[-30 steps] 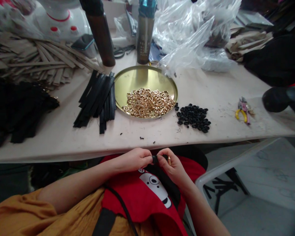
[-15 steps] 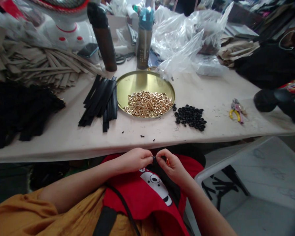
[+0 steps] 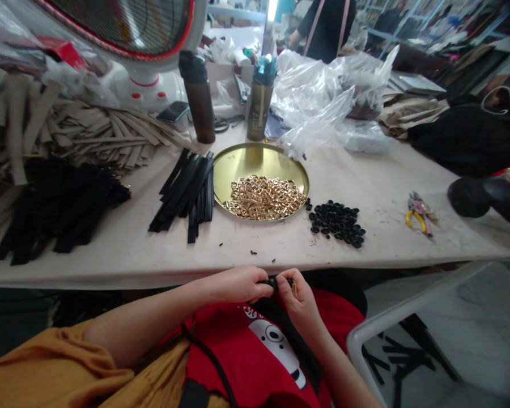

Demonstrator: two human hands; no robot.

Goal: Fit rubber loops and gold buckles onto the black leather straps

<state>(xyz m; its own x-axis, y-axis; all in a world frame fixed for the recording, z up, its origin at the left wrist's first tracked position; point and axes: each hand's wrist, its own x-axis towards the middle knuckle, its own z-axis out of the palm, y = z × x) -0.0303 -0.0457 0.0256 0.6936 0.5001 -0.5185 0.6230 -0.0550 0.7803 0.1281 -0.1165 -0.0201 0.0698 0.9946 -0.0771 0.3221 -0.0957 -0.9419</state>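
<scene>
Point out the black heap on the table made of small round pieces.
The small black loops, just right of the gold tray. The black strips at the tray's left and the larger black heap farther left show long, flat lengths instead.

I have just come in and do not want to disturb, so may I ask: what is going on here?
In front of the table, a person's left hand and right hand together grip a small black piece. A gold piece shows at the right hand. On the table, a tray holds a heap of buckles. Black strips lie left of it, small black rings right of it, and pliers farther right.
</scene>
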